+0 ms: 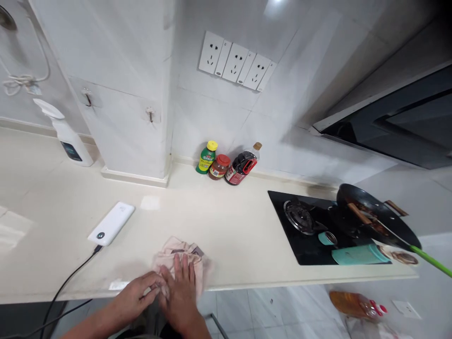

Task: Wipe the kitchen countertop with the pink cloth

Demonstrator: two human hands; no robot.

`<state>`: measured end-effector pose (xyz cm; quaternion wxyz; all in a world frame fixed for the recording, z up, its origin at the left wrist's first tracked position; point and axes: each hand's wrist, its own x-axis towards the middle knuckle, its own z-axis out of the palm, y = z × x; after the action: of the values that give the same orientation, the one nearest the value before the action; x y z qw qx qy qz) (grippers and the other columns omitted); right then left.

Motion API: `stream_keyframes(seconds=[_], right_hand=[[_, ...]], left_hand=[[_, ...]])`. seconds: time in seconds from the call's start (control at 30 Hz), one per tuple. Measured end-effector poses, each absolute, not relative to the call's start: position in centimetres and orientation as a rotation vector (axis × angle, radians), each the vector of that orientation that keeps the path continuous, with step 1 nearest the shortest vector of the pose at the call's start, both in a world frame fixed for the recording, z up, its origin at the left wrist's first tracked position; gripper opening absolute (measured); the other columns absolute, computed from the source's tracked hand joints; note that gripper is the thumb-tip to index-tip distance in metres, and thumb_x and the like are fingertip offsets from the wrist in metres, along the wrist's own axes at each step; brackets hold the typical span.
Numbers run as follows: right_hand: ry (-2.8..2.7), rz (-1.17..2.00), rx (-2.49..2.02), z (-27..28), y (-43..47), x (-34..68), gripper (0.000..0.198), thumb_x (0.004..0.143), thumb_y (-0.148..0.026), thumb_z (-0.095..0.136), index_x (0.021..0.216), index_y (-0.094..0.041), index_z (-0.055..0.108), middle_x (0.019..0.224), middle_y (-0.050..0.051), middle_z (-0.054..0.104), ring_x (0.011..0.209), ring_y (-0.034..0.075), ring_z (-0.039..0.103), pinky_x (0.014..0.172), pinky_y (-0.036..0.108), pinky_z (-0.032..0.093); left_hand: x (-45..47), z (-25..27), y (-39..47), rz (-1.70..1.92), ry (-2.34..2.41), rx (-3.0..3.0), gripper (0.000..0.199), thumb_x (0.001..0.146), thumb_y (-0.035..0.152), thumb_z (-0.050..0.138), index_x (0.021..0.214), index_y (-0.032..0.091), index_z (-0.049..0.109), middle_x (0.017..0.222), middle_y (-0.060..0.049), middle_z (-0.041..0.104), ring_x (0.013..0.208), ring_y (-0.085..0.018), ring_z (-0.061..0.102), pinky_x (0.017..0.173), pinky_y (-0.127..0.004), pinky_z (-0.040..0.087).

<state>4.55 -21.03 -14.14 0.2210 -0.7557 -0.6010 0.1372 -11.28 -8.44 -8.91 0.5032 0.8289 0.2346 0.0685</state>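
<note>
Well, from my end the pink cloth (171, 246) lies crumpled on the counter (236, 245), right by the near edge of the surface, left of that edge's middle, and its lower folds seem to reach the rim. I have the right hand (181, 285) flat on top of it, palm down, fingers stretched out and slightly apart. The left hand (143, 288) is curled at the cloth's near left side, its fingertips touching the fabric; I cannot tell whether they pinch a fold or merely rest there.

I judge this cloth to be light, limp and soft, with nothing fragile about it; whether it is damp I cannot say. It should bunch easily, so I'd trust a broad palm over its middle more than fingertips on a loose corner, and I'd gather the folds near the rim to lift it. Toward the left end of the surface lies a white power bank (111, 223) with its black cable (67, 282), well clear of the fabric.
</note>
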Motion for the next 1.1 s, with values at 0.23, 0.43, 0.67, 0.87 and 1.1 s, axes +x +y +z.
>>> stream_keyframes(seconds=[0.23,0.43,0.67,0.87,1.1], right_hand=[[-1.374,0.167,-2.476,-14.4,-25.7,16.0,0.041,0.089,-0.044,0.064,0.127,-0.027,0.066,0.150,0.011,0.053,0.141,0.038,0.040,0.112,0.059,0.031],[-1.136,0.267,-2.574,-13.1,-26.8,23.5,0.079,0.080,-0.055,0.069,0.145,-0.017,0.047,0.142,0.017,0.054,0.129,0.038,0.049,0.103,0.054,0.041],[-1.109,0.542,-2.617,-12.2,-27.9,22.8,0.061,0.084,-0.039,0.060,0.140,-0.015,0.054,0.126,0.016,0.065,0.112,0.031,0.064,0.093,0.040,0.049],[-1.230,0.734,-2.183,-8.8,-27.1,19.5,0.023,0.081,-0.029,0.054,0.095,-0.019,0.069,0.098,0.010,0.070,0.098,0.028,0.066,0.091,0.040,0.049],[-1.087,0.810,-1.851,-6.2,-28.3,20.0,0.036,0.085,-0.034,0.059,0.119,-0.021,0.061,0.118,0.008,0.066,0.113,0.023,0.061,0.102,0.036,0.047]], left_hand=[[-6.2,-7.4,-9.0,0.149,0.596,2.031,0.027,0.096,0.033,0.044,0.103,0.024,0.069,0.103,-0.004,0.075,0.096,-0.018,0.070,0.089,-0.027,0.055],[-3.3,-8.7,-10.4,0.093,0.640,2.042,0.026,0.095,0.029,0.043,0.105,0.023,0.066,0.104,-0.004,0.072,0.096,-0.018,0.068,0.089,-0.029,0.054],[0.6,-10.6,-11.3,0.021,0.700,2.201,0.052,0.087,0.013,0.050,0.138,0.023,0.052,0.137,-0.010,0.059,0.124,-0.024,0.059,0.107,-0.040,0.048],[5.1,-9.9,-11.2,-0.199,0.725,2.500,0.091,0.072,0.006,0.070,0.153,0.033,0.039,0.158,-0.014,0.039,0.142,-0.038,0.036,0.110,-0.057,0.038],[8.7,-10.0,-9.8,-0.168,0.720,2.460,0.103,0.064,0.034,0.088,0.153,0.038,0.037,0.160,-0.014,0.034,0.141,-0.042,0.033,0.104,-0.056,0.039]])
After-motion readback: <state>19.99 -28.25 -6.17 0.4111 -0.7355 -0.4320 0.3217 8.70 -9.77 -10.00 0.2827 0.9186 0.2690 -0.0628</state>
